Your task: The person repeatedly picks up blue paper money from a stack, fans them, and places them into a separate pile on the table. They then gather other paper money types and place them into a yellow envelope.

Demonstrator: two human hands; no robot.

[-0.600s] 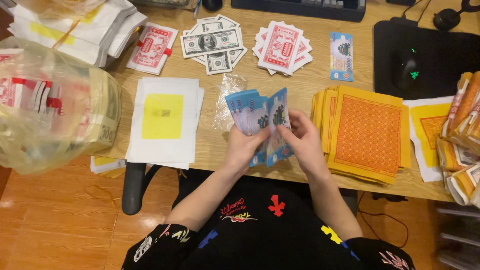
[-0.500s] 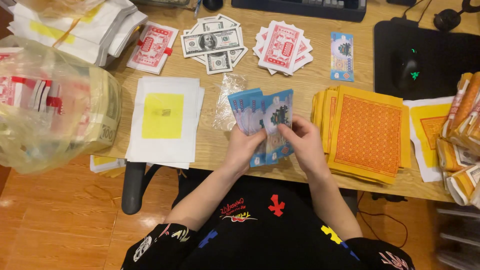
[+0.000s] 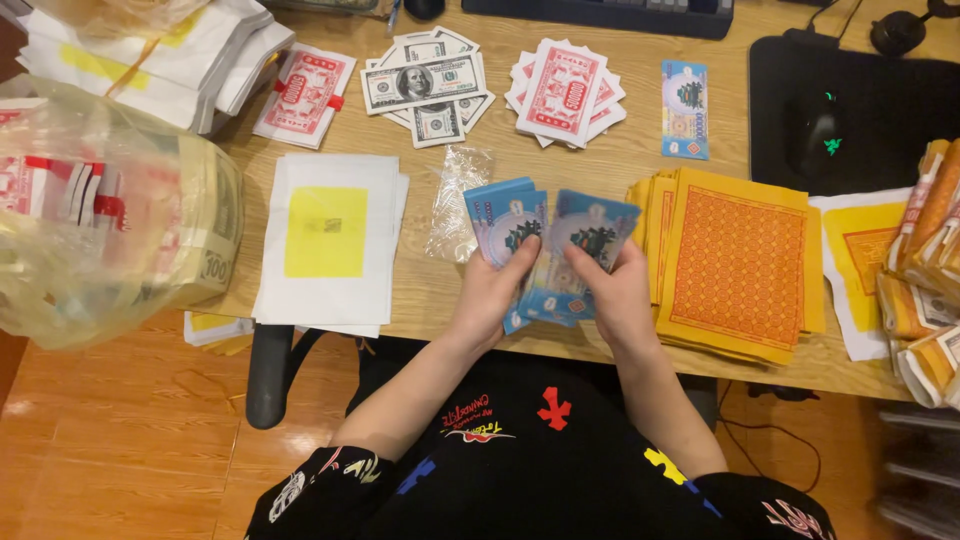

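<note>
Where the bench (image 3: pixel 600 160) meets its left edge, a clear plastic bag (image 3: pixel 90 220) bulges with bundled paper notes, and behind it lie stacks of white sheets with yellow patches (image 3: pixel 150 50). Just right of the bag rests a white paper pile with a yellow square (image 3: pixel 328 235), and behind that a banded red-and-white note bundle (image 3: pixel 303 95). Next come a fan of grey-green banknotes (image 3: pixel 425 90) and, nearer the person, a crumpled clear wrapper (image 3: pixel 458 200) lying just left of the hands.

At the middle, over the front edge of the bench, both hands hold a fanned sheaf of blue notes (image 3: pixel 550 245). The left hand (image 3: pixel 495 295) pinches the left part of the fan, thumb on top and fingers curled beneath. The right hand (image 3: pixel 615 300) grips the right part the same way, its thumb pressed on the printed face. The two hands are close together, with the notes spread upward and outward between them.

Behind the fan sits a splayed red-and-white note stack (image 3: pixel 562 90), then a single blue note (image 3: pixel 685 110). Right of the hands lies a thick orange patterned paper stack (image 3: pixel 735 260), touching the right hand's side. Farther right are a black mouse pad (image 3: pixel 880 110) with a dark mouse (image 3: pixel 822 130), a white sheet with an orange square (image 3: pixel 860 250), and rolled gold-orange bundles (image 3: pixel 930 270) at the edge.
</note>
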